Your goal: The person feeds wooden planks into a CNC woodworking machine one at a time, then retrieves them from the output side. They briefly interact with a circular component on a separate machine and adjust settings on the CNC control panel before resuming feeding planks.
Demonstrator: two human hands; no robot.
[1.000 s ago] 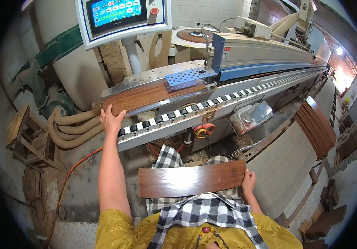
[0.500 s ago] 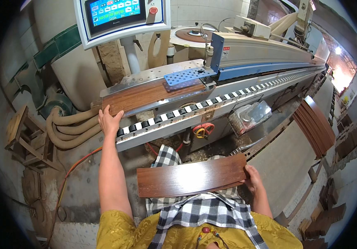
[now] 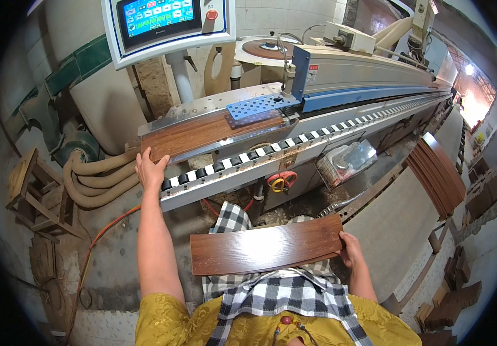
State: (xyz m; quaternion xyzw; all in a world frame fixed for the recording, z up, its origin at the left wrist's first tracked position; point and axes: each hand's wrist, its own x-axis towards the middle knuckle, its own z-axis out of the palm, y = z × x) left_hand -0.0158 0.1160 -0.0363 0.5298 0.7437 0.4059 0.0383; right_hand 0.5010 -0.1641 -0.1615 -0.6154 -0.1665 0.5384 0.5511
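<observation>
A brown wood-grain plank (image 3: pixel 202 136) lies on the metal infeed of a long machine, its far end under a blue perforated guard (image 3: pixel 260 107). At the plank's near-left end is my left hand (image 3: pixel 151 168), thumb and fingers spread against the edge without wrapping round it. Across my lap rests a second, glossy brown plank (image 3: pixel 231 252), with light glaring off its middle. A further edge shows beneath its right part, so more than one may lie there. My right hand (image 3: pixel 352 249) grips the right end, thumb on top and fingers partly hidden.
A roller rail (image 3: pixel 237 160) runs alongside the machine. Above hangs a control panel (image 3: pixel 161 23) with a lit screen and red button. At right, stacked planks (image 3: pixel 438 176) sit on a long grey board (image 3: pixel 395 225). Left are ribbed hoses (image 3: pixel 101 184) and a wooden stool (image 3: pixel 29 187).
Hardly anything differs. The whole view has shifted very slightly; both hands keep their places on the planks.
</observation>
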